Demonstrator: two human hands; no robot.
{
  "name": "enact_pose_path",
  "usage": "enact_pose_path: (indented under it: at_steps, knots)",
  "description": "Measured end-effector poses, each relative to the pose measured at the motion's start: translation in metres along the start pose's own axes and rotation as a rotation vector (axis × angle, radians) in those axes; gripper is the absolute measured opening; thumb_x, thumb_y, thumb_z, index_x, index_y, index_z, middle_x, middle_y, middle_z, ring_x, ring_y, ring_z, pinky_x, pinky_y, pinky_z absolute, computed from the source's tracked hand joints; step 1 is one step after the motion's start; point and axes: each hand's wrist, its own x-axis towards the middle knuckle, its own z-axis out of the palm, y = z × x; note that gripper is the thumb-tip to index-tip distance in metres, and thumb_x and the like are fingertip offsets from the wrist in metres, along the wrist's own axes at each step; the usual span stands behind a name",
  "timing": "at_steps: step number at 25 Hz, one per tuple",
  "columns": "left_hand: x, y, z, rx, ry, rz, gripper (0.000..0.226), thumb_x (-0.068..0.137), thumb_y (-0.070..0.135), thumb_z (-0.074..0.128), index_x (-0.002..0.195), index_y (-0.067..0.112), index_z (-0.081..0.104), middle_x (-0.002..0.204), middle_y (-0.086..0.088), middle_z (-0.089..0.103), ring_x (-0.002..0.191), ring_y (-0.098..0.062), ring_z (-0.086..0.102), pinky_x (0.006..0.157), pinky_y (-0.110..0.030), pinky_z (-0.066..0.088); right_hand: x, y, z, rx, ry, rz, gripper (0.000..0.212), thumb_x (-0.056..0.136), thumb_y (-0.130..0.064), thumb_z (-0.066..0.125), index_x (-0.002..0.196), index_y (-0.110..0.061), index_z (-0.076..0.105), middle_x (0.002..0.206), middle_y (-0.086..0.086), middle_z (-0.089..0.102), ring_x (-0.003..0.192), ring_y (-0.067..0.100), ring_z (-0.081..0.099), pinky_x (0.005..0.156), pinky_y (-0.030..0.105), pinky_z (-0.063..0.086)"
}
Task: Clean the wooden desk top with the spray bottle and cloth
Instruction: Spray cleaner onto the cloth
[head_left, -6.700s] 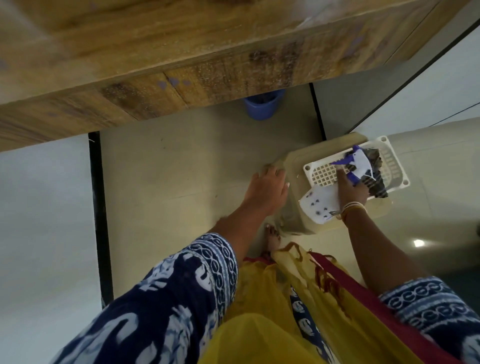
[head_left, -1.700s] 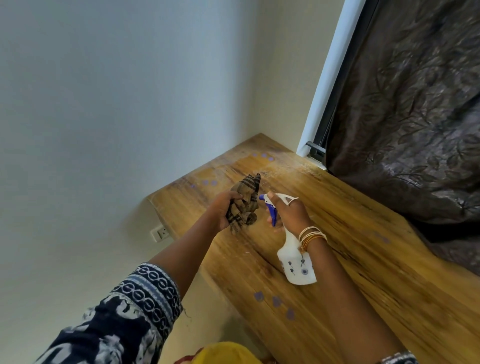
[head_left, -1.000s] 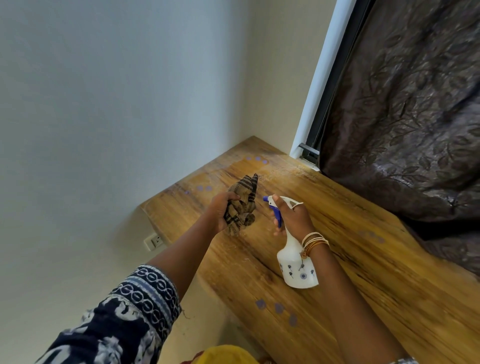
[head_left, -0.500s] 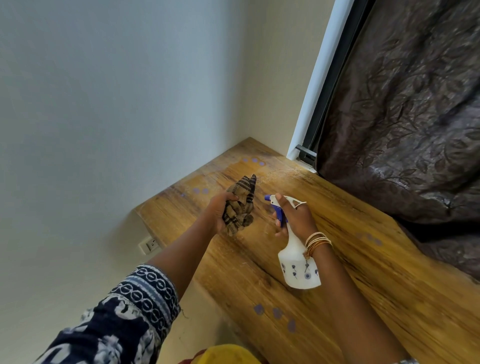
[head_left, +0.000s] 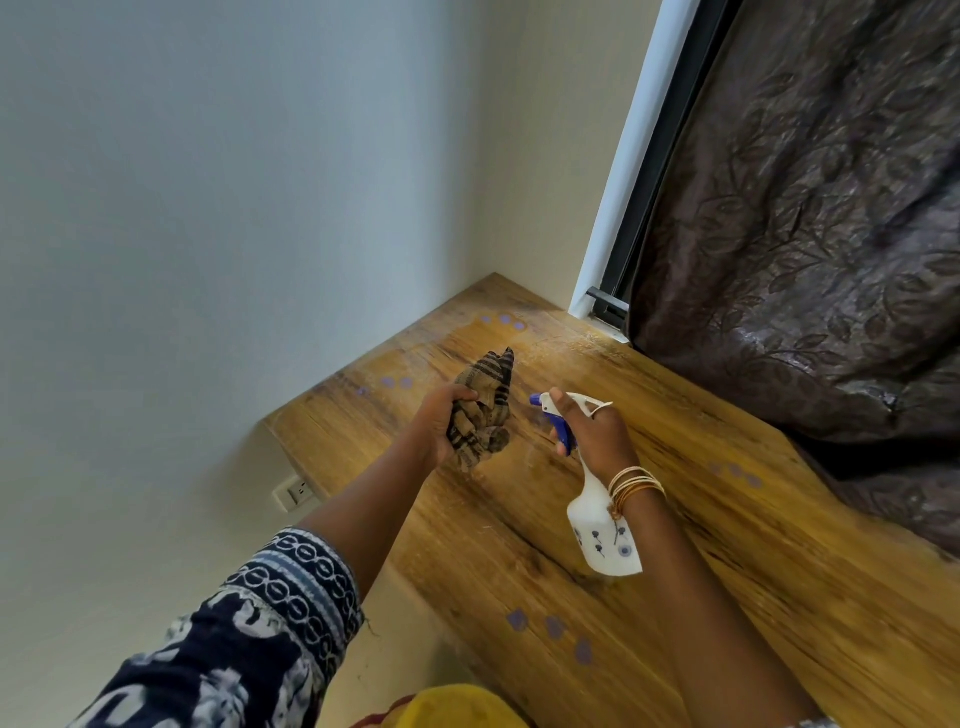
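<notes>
On my feed the left hand (head_left: 434, 423) is up over the wooden counter (head_left: 727, 519), its grip wrapped tight round a bunched cloth (head_left: 480, 410) — brown with dark stripes, one corner poking up past the fingers toward the far corner of the counter. I can't tell whether the low end of the cloth touches the wood or hangs just above it.

The right hand (head_left: 597, 436) has its grip closed on the neck of the spray bottle (head_left: 605, 530). The bottle is white with small blue flower prints, tilted so its body slants back along the forearm, and its blue nozzle tip points toward the cloth, just beside it. A finger lies along the top of the white head and the blue trigger shows below the hand; how far it is pulled I can't make out. Gold bangles (head_left: 636, 486) ring the right wrist.

Small purple dots (head_left: 550, 626) mark the counter in several clusters. A wall socket (head_left: 297, 491) sits below the counter's left edge, and a dark leaf-patterned curtain (head_left: 805, 234) hangs along the right — its hem against the wood.
</notes>
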Motion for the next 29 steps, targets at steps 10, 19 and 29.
enact_pose_path:
  at_steps: [10,19,29]
  knots:
    - [-0.006,0.0,0.004,0.022,-0.011,-0.008,0.03,0.083,0.015,0.052,0.107,-0.001,0.062,0.103,-0.024,0.064,0.097,-0.037,0.062,0.101,-0.06,0.044,-0.004,0.004,-0.004,-0.005,0.042,0.006,0.047,0.092,-0.054,0.054,0.094,-0.01,0.073,0.054,0.005,0.06,0.044,0.012,0.057,0.056,0.026,0.048]
    - [-0.002,-0.008,0.015,0.039,-0.031,-0.058,0.042,0.083,0.017,0.054,0.12,-0.003,0.058,0.106,-0.024,0.066,0.098,-0.038,0.063,0.102,-0.059,0.044,-0.013,0.01,-0.031,0.153,0.058,0.025,0.029,0.096,-0.045,0.052,0.1,-0.022,0.07,0.074,0.008,0.073,0.073,0.015,0.068,0.066,0.026,0.049]
    - [0.006,-0.032,0.05,0.053,-0.109,-0.097,0.036,0.088,0.011,0.049,0.121,0.001,0.058,0.087,-0.017,0.072,0.072,-0.031,0.069,0.077,-0.042,0.056,-0.026,0.032,-0.111,0.225,0.303,0.004,0.042,0.096,-0.051,0.047,0.116,-0.019,0.067,0.089,0.002,0.077,0.055,0.009,0.054,0.056,0.022,0.049]
